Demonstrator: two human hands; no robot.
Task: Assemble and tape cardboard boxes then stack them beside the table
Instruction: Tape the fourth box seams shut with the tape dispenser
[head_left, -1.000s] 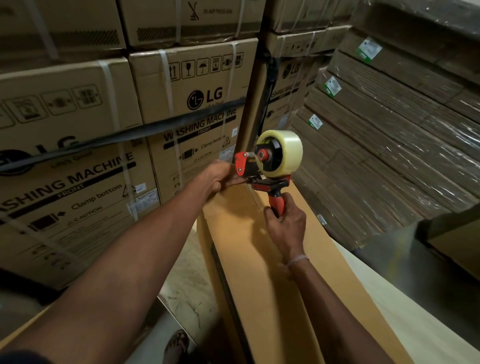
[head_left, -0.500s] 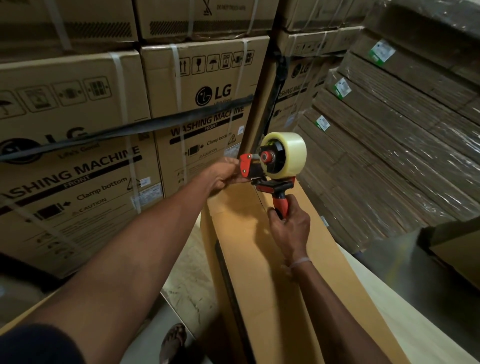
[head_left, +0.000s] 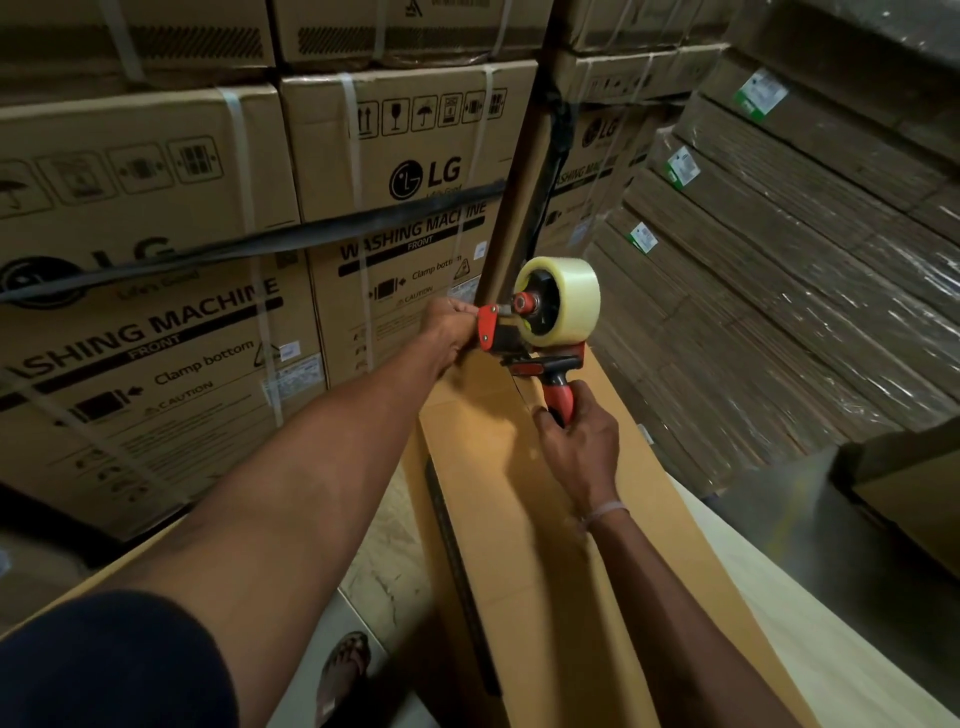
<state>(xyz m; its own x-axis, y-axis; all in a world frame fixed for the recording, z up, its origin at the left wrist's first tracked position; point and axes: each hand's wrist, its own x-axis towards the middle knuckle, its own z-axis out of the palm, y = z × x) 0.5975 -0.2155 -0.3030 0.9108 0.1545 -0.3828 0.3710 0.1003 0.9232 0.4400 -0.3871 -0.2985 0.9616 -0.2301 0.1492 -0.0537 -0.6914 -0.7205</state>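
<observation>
A long brown cardboard box (head_left: 545, 519) lies lengthwise in front of me, its top flaps meeting along a centre seam. Above its far end I hold a red and black tape dispenser (head_left: 540, 332) with a roll of clear tape (head_left: 571, 301). My right hand (head_left: 579, 447) grips the dispenser's red handle from below. My left hand (head_left: 452, 332) reaches forward and pinches at the dispenser's red front plate, where the tape end comes out; the tape end itself is too small to make out.
Strapped LG washing machine cartons (head_left: 395, 208) form a wall ahead and to the left. Wrapped bundles of flat cardboard (head_left: 779, 286) are stacked on the right. A pale table top (head_left: 831, 649) runs under the box's right side. My sandalled foot (head_left: 343, 670) stands on the floor.
The dispenser and both hands have stayed at the box's far end, shifting only slightly toward it. My left hand keeps working at the dispenser's front.
</observation>
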